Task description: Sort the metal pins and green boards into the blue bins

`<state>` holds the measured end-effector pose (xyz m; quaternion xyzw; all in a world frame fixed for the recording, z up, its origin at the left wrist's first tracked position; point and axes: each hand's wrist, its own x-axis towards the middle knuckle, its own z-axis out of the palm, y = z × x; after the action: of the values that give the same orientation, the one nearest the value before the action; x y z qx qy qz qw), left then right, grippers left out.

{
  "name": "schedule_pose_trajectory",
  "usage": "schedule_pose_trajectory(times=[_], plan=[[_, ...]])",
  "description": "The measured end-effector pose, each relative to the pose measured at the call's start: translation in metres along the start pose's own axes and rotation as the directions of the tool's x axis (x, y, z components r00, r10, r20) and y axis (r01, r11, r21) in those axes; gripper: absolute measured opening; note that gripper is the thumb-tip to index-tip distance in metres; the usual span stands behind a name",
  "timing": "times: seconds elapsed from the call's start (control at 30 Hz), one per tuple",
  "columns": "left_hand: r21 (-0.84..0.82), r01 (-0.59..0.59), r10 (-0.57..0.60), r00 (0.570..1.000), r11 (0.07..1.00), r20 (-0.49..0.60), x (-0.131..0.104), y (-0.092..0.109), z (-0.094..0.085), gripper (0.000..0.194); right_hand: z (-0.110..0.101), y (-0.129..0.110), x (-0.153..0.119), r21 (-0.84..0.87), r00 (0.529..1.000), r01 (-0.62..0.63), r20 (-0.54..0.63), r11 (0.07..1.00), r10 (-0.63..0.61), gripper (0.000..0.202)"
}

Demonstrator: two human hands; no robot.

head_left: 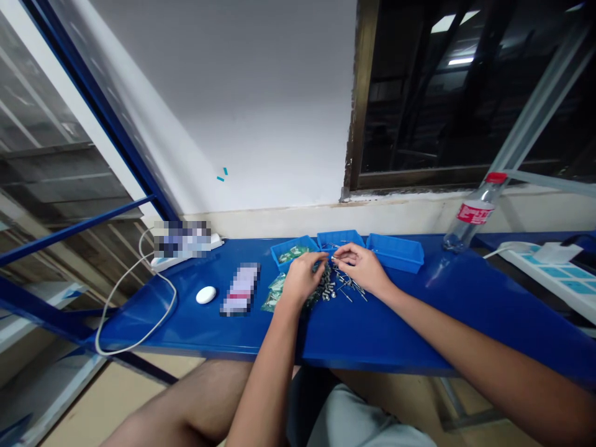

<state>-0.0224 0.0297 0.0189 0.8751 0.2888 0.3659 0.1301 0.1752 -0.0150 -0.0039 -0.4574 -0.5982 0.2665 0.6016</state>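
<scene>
On the blue table lies a pile of loose metal screws and bolts, with thin pin-like rivets on its right side. My left hand hovers over the pile's left part, thumb and fingers apart with nothing visible between them. Close by, my right hand has thumb and forefinger pinched together above the pile; whatever they hold is too small to name. Green-tinted plastic bags lie beside my left wrist. Behind the hands stand a left blue tray with similar green bags, a middle blue tray with thin metal pieces, and a right blue tray.
Left of the bags are a blurred-out phone-like slab and a white oval object. A white cable loops over the table's left end from a power strip. A plastic bottle stands at right, near another power strip.
</scene>
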Motion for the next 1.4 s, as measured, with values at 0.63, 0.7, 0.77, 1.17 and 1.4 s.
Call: schedule_pose_trajectory(times=[0.63,0.7,0.77,1.17,1.4], plan=[[-0.168,0.079,-0.088,0.995,0.983,-0.046,-0.003,0.005,0.005,0.026,0.003,0.003,0.001,0.102,0.999,-0.047,0.022,0.994,0.045,0.032],[-0.158,0.067,-0.076,0.996,0.985,-0.048,-0.003,0.005,0.004,0.023,0.003,0.004,0.0,0.078,0.999,-0.039,0.037,0.996,0.037,0.029],[-0.171,0.06,-0.072,0.995,0.983,-0.063,-0.003,0.005,0.004,0.022,0.002,0.006,0.0,0.044,0.998,-0.035,0.045,0.998,0.033,0.025],[-0.254,0.121,-0.131,0.991,0.96,-0.024,-0.002,0.018,-0.001,0.022,-0.002,-0.008,-0.003,-0.245,0.991,0.119,0.084,0.962,-0.101,0.014],[-0.253,0.161,-0.164,0.986,0.954,0.009,-0.003,0.012,0.004,0.018,-0.003,-0.011,-0.005,-0.214,0.989,0.123,0.104,0.969,-0.103,0.013]])
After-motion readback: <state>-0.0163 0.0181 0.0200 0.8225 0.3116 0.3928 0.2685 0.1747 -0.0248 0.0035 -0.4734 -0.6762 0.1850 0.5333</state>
